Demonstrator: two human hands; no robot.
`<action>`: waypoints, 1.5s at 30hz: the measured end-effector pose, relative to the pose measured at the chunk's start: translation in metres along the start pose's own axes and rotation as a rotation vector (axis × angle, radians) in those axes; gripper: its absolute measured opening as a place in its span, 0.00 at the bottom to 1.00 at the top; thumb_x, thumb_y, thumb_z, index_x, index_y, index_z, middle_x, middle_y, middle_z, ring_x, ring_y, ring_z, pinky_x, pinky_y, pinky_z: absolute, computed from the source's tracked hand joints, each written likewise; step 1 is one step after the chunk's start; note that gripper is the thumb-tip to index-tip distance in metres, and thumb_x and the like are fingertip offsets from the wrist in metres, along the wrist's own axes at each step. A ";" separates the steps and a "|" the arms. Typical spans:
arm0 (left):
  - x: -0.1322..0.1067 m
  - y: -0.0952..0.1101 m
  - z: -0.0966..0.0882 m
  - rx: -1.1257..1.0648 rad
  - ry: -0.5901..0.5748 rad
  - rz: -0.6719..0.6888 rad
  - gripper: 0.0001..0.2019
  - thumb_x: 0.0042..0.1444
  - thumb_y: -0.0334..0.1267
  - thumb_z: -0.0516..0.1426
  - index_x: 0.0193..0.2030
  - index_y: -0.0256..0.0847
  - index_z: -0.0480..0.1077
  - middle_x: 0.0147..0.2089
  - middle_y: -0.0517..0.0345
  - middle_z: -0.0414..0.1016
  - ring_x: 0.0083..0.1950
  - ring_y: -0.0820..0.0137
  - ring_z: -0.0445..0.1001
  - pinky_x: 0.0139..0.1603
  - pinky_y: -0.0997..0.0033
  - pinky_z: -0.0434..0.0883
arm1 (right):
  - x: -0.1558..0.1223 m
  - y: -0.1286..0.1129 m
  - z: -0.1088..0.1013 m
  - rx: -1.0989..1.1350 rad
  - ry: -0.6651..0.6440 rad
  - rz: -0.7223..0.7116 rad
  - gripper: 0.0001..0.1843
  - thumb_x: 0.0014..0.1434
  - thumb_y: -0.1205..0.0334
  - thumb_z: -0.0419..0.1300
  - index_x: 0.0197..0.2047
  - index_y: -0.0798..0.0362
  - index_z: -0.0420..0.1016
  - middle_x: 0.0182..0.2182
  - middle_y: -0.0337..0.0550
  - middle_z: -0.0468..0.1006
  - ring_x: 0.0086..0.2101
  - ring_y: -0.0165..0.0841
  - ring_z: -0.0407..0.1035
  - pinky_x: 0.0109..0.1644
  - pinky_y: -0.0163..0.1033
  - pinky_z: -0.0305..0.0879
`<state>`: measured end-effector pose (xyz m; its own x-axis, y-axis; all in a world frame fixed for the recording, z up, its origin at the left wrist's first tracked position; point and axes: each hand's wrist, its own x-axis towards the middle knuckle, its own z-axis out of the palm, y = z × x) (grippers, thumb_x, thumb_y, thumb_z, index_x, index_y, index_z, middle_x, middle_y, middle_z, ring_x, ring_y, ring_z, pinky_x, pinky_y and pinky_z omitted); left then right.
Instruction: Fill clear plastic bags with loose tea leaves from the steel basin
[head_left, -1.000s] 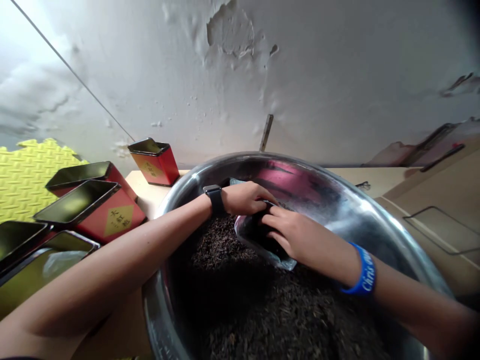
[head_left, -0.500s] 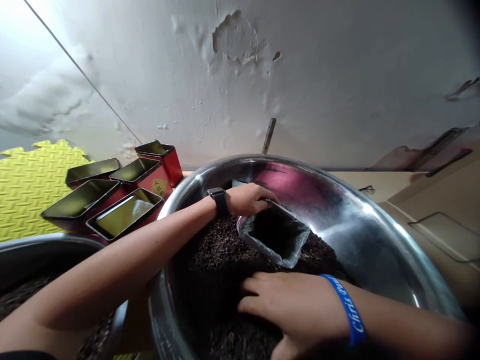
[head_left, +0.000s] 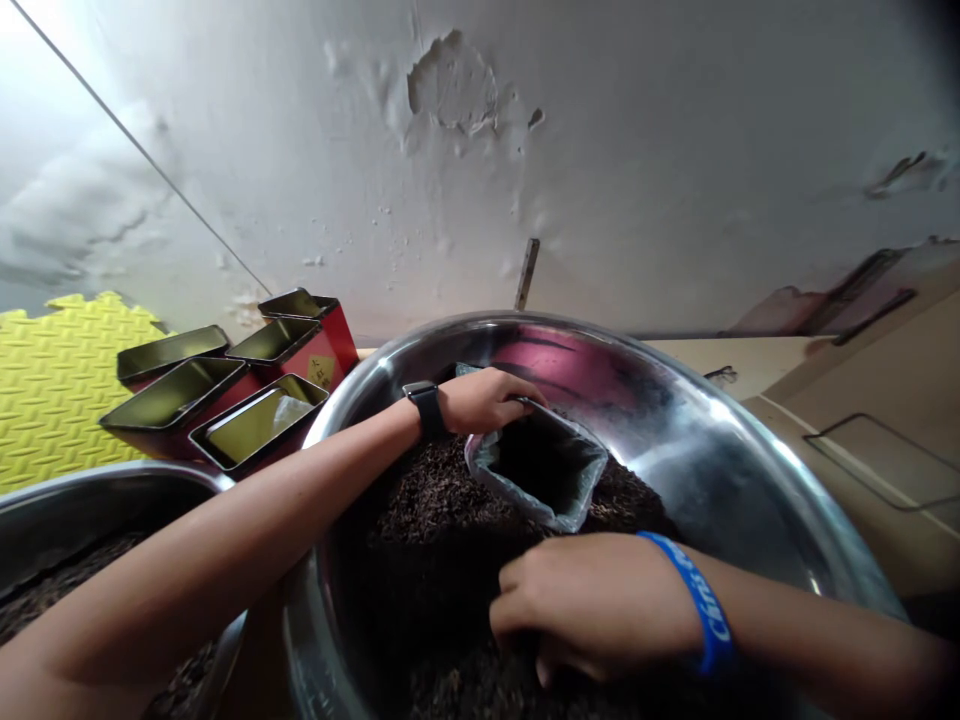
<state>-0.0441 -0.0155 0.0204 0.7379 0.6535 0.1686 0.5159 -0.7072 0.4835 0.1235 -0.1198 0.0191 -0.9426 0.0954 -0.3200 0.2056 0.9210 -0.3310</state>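
Note:
A big steel basin [head_left: 735, 440] in front of me is heaped with dark loose tea leaves [head_left: 442, 500]. My left hand [head_left: 484, 398], a black watch on its wrist, grips the far rim of a clear plastic bag [head_left: 536, 470] that stands open in the leaves. My right hand [head_left: 592, 605], with a blue wristband, lies nearer to me on the tea, fingers curled down into the leaves.
Several open red tea tins [head_left: 247, 390] stand at the left behind the basin. A second steel basin [head_left: 97, 490] with tea sits at the lower left. A yellow foam mat [head_left: 52, 380] lies far left; a peeling white wall rises behind.
My right hand left the bag's mouth, came back toward me and its fingers have curled into the tea. My left hand keeps its hold on the bag.

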 end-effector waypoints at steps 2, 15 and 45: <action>0.000 0.000 0.000 0.004 0.017 -0.011 0.15 0.58 0.33 0.49 0.49 0.42 0.70 0.45 0.58 0.75 0.44 0.72 0.71 0.47 0.74 0.66 | -0.003 0.007 -0.012 0.094 0.136 0.020 0.08 0.54 0.64 0.60 0.39 0.54 0.71 0.33 0.40 0.74 0.34 0.29 0.69 0.33 0.31 0.61; 0.003 -0.015 0.004 0.104 0.331 -0.261 0.14 0.58 0.34 0.45 0.47 0.40 0.68 0.44 0.52 0.74 0.45 0.66 0.72 0.47 0.67 0.67 | -0.007 0.046 -0.022 -0.226 0.900 0.445 0.16 0.60 0.69 0.49 0.50 0.52 0.71 0.54 0.45 0.67 0.54 0.34 0.58 0.59 0.46 0.54; -0.080 -0.013 -0.070 0.224 0.552 -0.366 0.15 0.56 0.36 0.49 0.48 0.37 0.69 0.44 0.51 0.75 0.43 0.69 0.73 0.44 0.72 0.67 | -0.047 0.130 -0.013 -0.390 0.618 0.995 0.13 0.58 0.62 0.50 0.35 0.52 0.76 0.29 0.47 0.78 0.32 0.37 0.71 0.32 0.36 0.57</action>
<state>-0.1401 -0.0392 0.0612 0.2013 0.8601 0.4688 0.8100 -0.4153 0.4140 0.1914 0.0007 0.0025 -0.4089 0.8838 0.2276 0.9120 0.3865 0.1374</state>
